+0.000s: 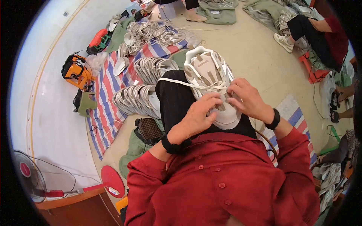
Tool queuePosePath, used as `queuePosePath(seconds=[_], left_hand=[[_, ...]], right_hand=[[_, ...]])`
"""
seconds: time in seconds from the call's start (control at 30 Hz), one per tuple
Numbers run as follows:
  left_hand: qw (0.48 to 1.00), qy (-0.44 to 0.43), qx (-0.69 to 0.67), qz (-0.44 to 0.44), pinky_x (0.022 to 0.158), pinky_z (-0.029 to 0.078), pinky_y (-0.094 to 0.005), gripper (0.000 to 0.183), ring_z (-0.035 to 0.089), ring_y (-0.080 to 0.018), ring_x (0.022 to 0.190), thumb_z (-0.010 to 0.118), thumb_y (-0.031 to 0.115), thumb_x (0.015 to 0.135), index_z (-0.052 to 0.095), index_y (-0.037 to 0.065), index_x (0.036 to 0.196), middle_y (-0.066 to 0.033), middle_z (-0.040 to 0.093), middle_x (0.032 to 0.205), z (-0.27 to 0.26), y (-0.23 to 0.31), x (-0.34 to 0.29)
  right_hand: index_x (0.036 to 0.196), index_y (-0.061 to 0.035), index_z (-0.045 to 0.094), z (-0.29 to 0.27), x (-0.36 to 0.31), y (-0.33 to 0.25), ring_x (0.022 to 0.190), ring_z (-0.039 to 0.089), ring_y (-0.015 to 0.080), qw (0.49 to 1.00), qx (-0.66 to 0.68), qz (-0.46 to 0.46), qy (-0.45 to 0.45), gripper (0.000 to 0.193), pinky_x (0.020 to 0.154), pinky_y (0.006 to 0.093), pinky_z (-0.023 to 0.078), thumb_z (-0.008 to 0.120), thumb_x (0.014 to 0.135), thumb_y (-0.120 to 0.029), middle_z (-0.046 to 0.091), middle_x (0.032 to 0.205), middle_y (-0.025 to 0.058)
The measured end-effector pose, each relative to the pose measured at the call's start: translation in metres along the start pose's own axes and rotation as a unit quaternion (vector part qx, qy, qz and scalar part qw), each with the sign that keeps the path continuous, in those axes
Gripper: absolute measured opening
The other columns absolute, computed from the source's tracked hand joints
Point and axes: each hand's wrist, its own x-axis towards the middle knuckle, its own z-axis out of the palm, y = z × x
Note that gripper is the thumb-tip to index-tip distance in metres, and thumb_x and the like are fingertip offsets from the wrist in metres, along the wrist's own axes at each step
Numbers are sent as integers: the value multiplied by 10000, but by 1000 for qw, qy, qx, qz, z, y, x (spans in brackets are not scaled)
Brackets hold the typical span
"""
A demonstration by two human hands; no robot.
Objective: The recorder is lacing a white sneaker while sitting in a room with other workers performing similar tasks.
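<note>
Striped sheeting [103,130] covers part of a pale floor [249,45] left of a beige-and-white shoe [213,86], which rests across the black trousers [171,90] of a person in a red shirt [222,162]. Fingers bent, the left hand [198,115] and right hand [249,98] meet at the shoe's lower lacing; whether either pinches the white lace [173,80] cannot be told. Stacked shoe uppers [137,98] stand left of the shoe; a co-worker [316,41] sits well to its right.
</note>
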Motion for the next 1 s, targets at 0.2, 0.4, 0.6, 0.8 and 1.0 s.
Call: queuePosePath(seconds=[0.2,0.4,0.6,0.8,1.0], left_hand=[[991,121,45,-26,714,501,-319,348,605,-240,792,572,-43,764,564,17,1107,-143,563,1083,0,-2,10],[982,131,128,-37,655,490,-343,334,601,-259,737,555,-37,772,561,23,1100,-144,571,928,0,-7,9],[982,149,86,-74,620,487,-345,327,594,-261,667,551,-28,785,545,16,1109,-131,577,802,0,-14,12],[982,152,78,-79,607,484,-342,302,590,-261,647,555,-19,792,544,11,1093,-132,577,772,2,-18,14],[981,153,95,-70,603,479,-352,296,587,-271,653,563,-13,789,545,7,1084,-139,576,779,3,-16,21]], right_hand=[[848,-36,534,12,1,12,785,549,317,995,24,92,8,140,669,395,455,648,784,-86,527,836,127],[872,-36,516,-7,-4,23,770,553,316,993,40,87,-69,141,647,393,442,627,799,-83,527,840,133],[865,-36,514,-8,2,23,673,540,316,992,26,93,-82,82,601,398,433,578,827,-69,529,756,139],[875,-9,503,-17,55,42,587,553,327,975,135,169,-50,98,554,394,429,559,857,-87,555,646,153],[960,-10,546,-8,119,19,873,593,264,985,11,-142,99,171,756,340,483,612,802,-4,609,943,95]])
